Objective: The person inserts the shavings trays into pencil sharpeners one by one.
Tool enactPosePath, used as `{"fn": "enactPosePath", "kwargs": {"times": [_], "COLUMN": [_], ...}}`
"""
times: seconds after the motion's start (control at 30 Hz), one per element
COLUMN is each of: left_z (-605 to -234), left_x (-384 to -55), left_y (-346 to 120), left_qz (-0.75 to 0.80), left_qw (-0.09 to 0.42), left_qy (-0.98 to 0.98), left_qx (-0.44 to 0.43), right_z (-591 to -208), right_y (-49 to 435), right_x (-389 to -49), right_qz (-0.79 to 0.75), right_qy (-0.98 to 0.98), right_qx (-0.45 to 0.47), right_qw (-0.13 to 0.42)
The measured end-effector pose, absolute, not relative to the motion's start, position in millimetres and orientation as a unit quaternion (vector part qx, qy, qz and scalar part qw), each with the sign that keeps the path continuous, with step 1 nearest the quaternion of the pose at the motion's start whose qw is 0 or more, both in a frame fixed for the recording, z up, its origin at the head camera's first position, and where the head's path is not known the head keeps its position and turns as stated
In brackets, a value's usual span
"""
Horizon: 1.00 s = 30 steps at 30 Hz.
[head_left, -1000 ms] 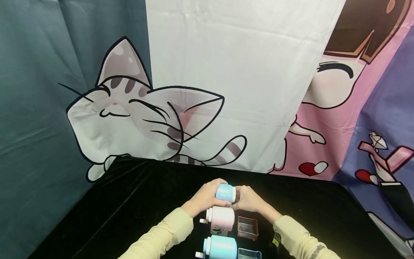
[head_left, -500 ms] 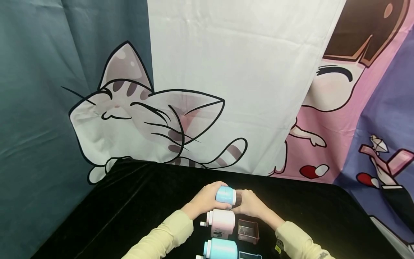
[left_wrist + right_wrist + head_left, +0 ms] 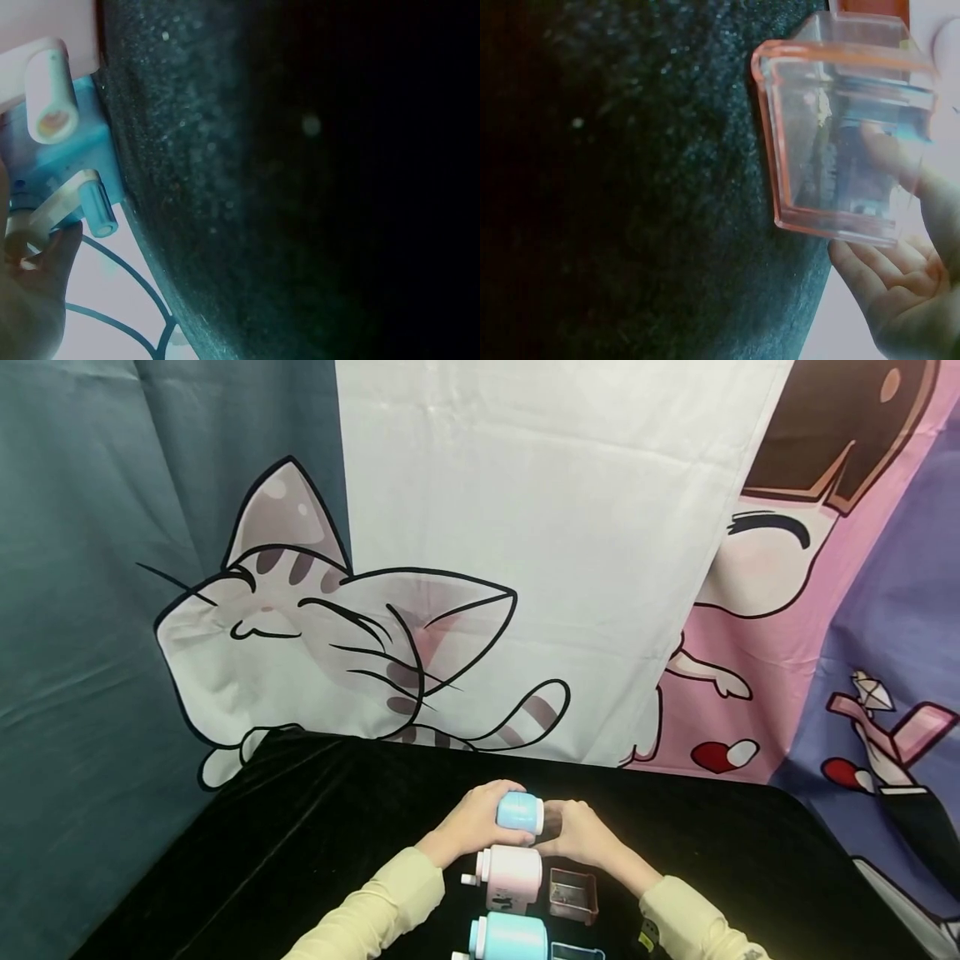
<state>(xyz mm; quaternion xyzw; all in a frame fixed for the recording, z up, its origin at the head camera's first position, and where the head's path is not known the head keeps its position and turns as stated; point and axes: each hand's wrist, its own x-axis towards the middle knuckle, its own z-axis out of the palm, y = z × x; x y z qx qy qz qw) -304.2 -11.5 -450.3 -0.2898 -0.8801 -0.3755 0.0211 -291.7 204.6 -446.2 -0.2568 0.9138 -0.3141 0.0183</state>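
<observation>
In the head view, my left hand (image 3: pixel 472 818) grips the blue crank pencil sharpener (image 3: pixel 517 812) from its left side. The left wrist view shows its white crank with a blue knob (image 3: pixel 99 210) beside the thumb. My right hand (image 3: pixel 585 837) is at the sharpener's right side, thumb and fingers around its small drawer (image 3: pixel 553 822). From the right wrist, a clear pink-rimmed drawer (image 3: pixel 832 223) partly covers that hold, and the thumb (image 3: pixel 889 154) shows through it. Nearer me stands a pink sharpener (image 3: pixel 513 870), its clear drawer (image 3: pixel 572 897) lying apart on the right.
A light blue sharpener (image 3: pixel 513 937) stands closest to me, with a blue-rimmed drawer (image 3: pixel 576 953) to its right at the frame's bottom edge. Black cloth (image 3: pixel 360 810) covers the table. A printed cat curtain (image 3: pixel 450 527) hangs behind it.
The head view tilts and shifts slightly. The right hand's fingers shift a little at the blue sharpener's right side; the left hand keeps its grip, and the other sharpeners stay put.
</observation>
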Motion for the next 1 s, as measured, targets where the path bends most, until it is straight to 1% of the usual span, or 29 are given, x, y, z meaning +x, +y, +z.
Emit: {"fn": "enactPosePath", "kwargs": {"times": [0.4,1.0], "left_z": [-445,-426], "left_x": [-301,-290], "left_y": [-15,-19], "left_qz": [-0.371,-0.371], "left_qw": [0.058,0.087], "left_qy": [-0.879,-0.869], "left_qx": [-0.295,-0.316], "right_z": [-443,-433], "right_y": [208,216], "right_x": [-288,-280], "right_qz": [-0.31,-0.32], "right_qy": [0.917,0.918], "right_qx": [-0.251,-0.235], "right_qw": [0.011,-0.009]}}
